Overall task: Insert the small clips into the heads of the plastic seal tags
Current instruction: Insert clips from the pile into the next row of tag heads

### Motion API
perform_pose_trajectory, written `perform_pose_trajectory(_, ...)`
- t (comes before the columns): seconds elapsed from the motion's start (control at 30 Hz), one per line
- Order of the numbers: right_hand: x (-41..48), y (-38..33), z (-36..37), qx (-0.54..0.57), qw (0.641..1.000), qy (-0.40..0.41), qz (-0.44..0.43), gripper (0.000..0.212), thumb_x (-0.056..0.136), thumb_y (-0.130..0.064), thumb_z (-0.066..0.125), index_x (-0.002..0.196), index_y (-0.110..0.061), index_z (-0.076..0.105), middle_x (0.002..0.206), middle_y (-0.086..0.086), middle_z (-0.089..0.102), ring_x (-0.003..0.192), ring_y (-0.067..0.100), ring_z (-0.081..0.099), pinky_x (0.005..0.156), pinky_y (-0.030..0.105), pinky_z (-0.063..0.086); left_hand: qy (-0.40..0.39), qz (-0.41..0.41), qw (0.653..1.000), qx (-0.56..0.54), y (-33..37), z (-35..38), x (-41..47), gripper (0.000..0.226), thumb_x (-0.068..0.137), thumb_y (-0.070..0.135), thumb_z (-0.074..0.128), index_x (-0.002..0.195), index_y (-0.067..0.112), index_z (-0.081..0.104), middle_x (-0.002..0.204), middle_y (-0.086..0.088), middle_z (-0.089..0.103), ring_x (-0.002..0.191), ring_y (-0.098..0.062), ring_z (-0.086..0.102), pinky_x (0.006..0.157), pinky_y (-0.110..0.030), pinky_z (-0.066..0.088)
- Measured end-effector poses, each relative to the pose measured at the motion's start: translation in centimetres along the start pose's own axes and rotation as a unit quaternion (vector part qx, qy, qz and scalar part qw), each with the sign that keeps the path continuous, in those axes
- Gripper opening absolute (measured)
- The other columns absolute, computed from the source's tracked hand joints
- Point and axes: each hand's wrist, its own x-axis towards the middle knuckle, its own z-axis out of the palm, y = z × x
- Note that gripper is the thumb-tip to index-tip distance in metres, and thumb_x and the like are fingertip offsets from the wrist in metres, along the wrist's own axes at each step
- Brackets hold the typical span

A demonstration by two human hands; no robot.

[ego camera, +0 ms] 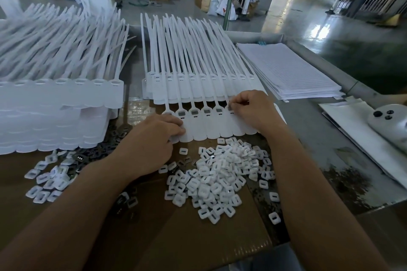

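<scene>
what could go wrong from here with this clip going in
1. The clip pinched in the right hand is tiny; it may slip or go in tilted.
2. The left hand presses only the left end of the tag strip, so the strip may shift under the push.
3. A dropped clip could vanish in the pile of white caps just below.

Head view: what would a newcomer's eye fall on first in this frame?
The loose heap of white square pieces on the cardboard draws the eye first, low in the middle. Just beyond, the right hand pinches a small clip at a head in the row of seal tags, which the left hand presses down. A tall tag stack fills the left.
</scene>
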Motion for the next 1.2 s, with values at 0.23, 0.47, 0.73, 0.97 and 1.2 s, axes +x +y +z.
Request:
perform_pose_trajectory(0.23,0.3,0.2,0.3,-0.044,0.999,-0.003,0.008,0.018,0.085,-0.014,0.063,0.073,-0.027,0.063,0.068,-0.021,0.053,0.068,-0.004,0.048,0.058,0.012,0.034,0.003,0.003,1.000,0.000,0.0,0.0,0.1,0.044,0.083,-0.003,0.045,0.120,0.016,0.060,0.131,0.010,0.051,0.121,-0.003,0.039,0.088,-0.002,0.015)
perform_pose_trajectory(0.47,0.2,0.0,0.6,0.032,0.998,0.034,0.043,0.016,0.078,-0.012,0.071,0.073,-0.025,0.063,0.074,-0.015,0.059,0.082,0.005,0.057,0.077,0.019,0.045,-0.004,-0.003,1.000,0.006,0.1,-0.1,0.0,0.044,0.084,-0.002,0.045,0.121,0.015,0.059,0.132,0.010,0.050,0.122,-0.004,0.039,0.091,-0.006,0.018)
perform_pose_trajectory(0.73,0.4,-0.1,0.7,0.017,0.998,0.036,0.042,0.008,0.081,-0.011,0.067,0.086,-0.015,0.071,0.076,-0.010,0.060,0.083,0.008,0.058,0.079,0.022,0.047,-0.008,-0.011,1.000,0.006,0.0,-0.2,-0.1,0.044,0.084,-0.002,0.044,0.122,0.017,0.058,0.133,0.011,0.048,0.124,-0.004,0.036,0.090,-0.006,0.016)
perform_pose_trajectory(0.97,-0.9,-1.8,-0.2,0.093,0.995,0.023,-0.023,0.018,0.082,-0.009,0.065,0.076,-0.026,0.066,0.075,-0.017,0.062,0.068,-0.007,0.058,0.068,0.009,0.044,-0.022,-0.021,1.000,0.000,-0.3,-0.2,0.0,0.048,0.084,-0.004,0.041,0.123,0.018,0.057,0.135,0.012,0.046,0.127,-0.006,0.033,0.096,-0.011,0.017)
perform_pose_trajectory(1.2,-3.9,-5.6,1.6,-0.015,0.939,-0.296,-0.173,0.014,0.076,-0.011,0.072,0.080,-0.023,0.070,0.072,-0.018,0.062,0.065,-0.010,0.056,0.065,0.005,0.043,-0.021,-0.020,1.000,-0.003,-0.7,-0.2,0.3,0.049,0.082,-0.005,0.042,0.121,0.020,0.059,0.136,0.009,0.046,0.130,-0.009,0.032,0.104,-0.020,0.020)
